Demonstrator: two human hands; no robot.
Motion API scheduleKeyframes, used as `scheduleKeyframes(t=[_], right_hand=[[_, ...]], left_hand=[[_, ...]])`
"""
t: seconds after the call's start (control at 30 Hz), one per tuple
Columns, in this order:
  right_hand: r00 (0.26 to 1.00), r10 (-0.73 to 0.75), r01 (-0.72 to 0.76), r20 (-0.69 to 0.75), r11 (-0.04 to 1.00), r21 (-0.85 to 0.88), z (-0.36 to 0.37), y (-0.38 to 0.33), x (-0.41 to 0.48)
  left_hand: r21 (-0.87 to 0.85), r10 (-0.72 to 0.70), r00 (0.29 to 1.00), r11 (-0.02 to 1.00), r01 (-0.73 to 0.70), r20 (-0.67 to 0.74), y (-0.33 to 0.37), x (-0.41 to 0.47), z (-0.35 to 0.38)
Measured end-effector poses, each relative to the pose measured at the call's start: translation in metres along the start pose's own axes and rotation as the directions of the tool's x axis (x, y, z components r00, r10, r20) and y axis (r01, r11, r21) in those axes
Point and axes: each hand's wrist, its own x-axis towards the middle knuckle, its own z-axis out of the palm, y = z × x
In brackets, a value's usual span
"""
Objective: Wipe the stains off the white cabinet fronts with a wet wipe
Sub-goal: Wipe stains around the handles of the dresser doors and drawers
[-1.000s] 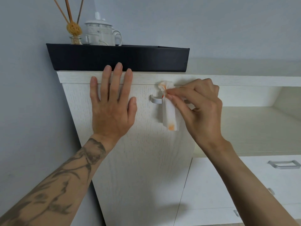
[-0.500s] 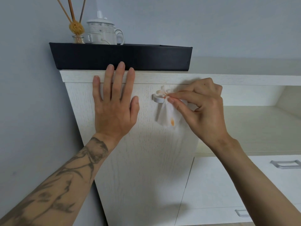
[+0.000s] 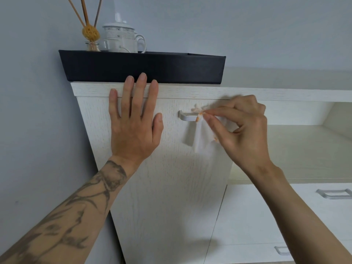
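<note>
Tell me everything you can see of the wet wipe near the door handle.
The wet wipe is a thin white sheet, crumpled at the top and hanging loose below, with orange stains near the top and at its right edge. The right hand pinches its top at the metal handle of the white cabinet door.

No legible text, labels or numbers. Patterned band on the white teapot [image 3: 118, 34] at 11 o'clock is too blurred to read. The forearm tattoo [image 3: 76, 212] at 7 o'clock shows shapes only.

On the white cabinet [image 3: 190, 90], a black tray [image 3: 144, 67].
</note>
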Motion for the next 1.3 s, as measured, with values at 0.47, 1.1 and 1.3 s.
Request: scheduleKeyframes(t=[0.47, 1.1, 1.3], right_hand=[[1.0, -0.021, 0.021, -0.01, 0.999, -0.048, 0.033, -0.039, 0.009], [0.996, 0.043, -0.061, -0.071, 0.964, -0.258, 0.048, -0.061, 0.01], [0.996, 0.07, -0.085, -0.063, 0.959, -0.27, 0.05, -0.064, 0.013]], left_hand=[[-0.009, 0.015, 1.0, 1.0, -0.015, -0.004, -0.002, -0.002, 0.002], [0.001, 0.019, 1.0, 1.0, -0.019, -0.009, -0.003, -0.003, 0.004], [0.009, 0.019, 1.0, 1.0, -0.019, -0.01, -0.003, -0.003, 0.004]])
